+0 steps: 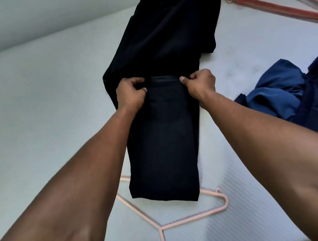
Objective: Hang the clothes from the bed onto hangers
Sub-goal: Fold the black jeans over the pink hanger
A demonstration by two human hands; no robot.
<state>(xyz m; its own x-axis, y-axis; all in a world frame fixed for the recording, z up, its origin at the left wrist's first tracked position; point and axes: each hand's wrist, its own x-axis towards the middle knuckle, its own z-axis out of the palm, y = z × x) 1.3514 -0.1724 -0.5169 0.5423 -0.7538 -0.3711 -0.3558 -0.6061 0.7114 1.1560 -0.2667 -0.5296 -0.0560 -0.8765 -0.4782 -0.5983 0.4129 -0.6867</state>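
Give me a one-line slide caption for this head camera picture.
Both hands, left and right, grip dark trousers laid over a pink hanger on the bed.

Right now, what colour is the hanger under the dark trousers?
Pale pink hanger; head view shows it best.

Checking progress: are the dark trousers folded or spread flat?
Folded: the dark trousers double back at the crease both hands pinch, lying over the pink hanger.

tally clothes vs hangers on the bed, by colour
Dark trousers: 1, both hands gripping the fold
Blue clothes pile: 1 heap, separate pieces can't be told apart
Pale pink hanger: 1, partly under the trousers
Red hangers: at least 2, overlapping
Total: at least 5
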